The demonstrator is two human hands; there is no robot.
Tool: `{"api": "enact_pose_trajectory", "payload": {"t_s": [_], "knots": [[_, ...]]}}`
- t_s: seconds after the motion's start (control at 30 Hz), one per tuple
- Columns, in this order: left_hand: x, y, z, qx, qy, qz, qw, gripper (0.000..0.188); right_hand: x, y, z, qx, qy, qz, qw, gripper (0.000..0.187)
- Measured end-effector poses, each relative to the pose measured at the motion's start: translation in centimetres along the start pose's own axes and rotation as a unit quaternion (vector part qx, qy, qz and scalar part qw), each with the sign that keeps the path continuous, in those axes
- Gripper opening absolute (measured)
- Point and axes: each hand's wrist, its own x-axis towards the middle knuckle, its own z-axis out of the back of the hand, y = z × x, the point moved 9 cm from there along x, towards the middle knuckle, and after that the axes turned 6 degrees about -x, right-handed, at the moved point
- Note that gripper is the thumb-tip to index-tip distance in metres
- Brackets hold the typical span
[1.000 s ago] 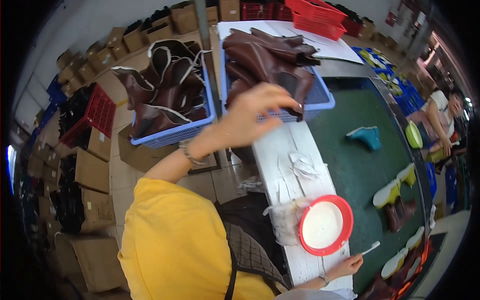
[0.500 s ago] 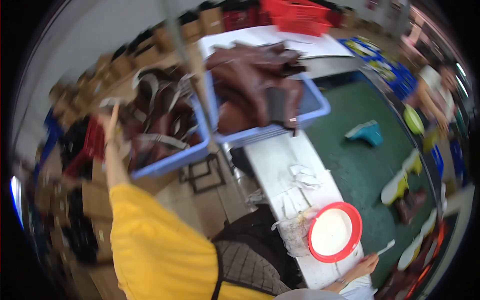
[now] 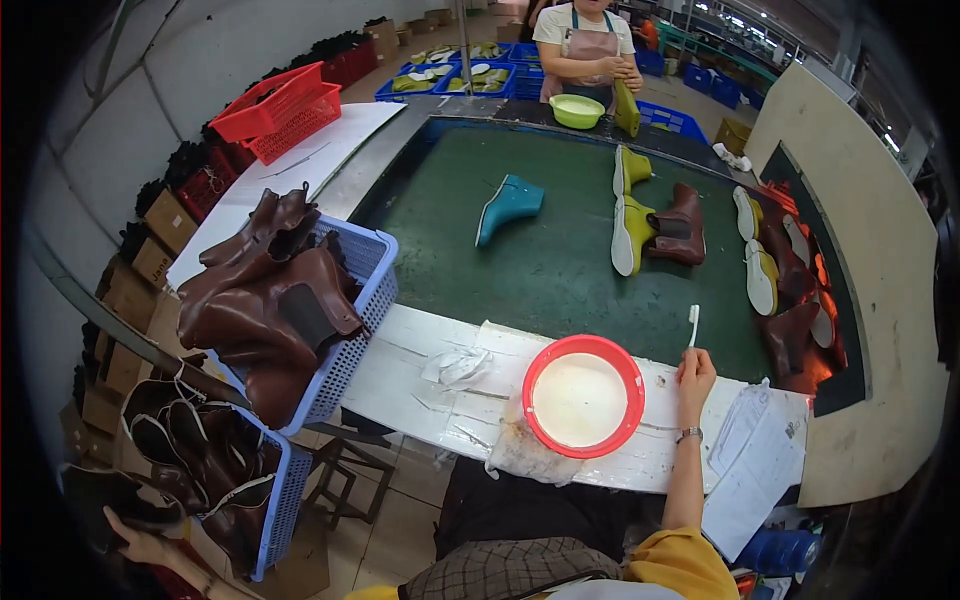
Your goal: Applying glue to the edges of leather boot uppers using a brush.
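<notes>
cardboard box (image 3: 152, 264): dark printed lettering | white sheets (image 3: 738, 502): faint marks, possibly writing, unreadable

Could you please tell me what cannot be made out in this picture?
In the head view:
Dark piece at the left hand: outline lost in the dim fisheye rim.
Red bowl: floor hidden under white contents.
Co-worker: head mostly cut off by the upper edge.
White brush in the right hand: bristles too small to tell if wet.

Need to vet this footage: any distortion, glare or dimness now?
Head view: black corners, beige panel bowed near the rim; head view: orange glow on brown boots at right, sheen on leather uppers, little detail in the dark piece at the left hand.
</notes>
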Motion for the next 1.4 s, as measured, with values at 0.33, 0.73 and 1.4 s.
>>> {"api": "enact_pose_trajectory", "payload": {"t_s": [0.33, 0.73, 1.4], "knots": [[-34.4, -20.1, -20.5, -0.251, 0.629, 0.354, 0.645, 0.055, -4.1, 12.6, -3.9, -0.179, 0.101, 0.202, 0.957, 0.015], [-49.2, -31.8, -26.2, -0.305, 0.831, 0.310, 0.348, 0.031, -10.7, 18.1, -5.7, -0.451, 0.160, 0.316, 0.819, 0.015], [-47.6, -34.6, -27.8, -0.356, 0.775, 0.331, 0.404, 0.021, -11.3, 23.5, -7.4, -0.162, 0.180, 0.346, 0.907, 0.016]]}}
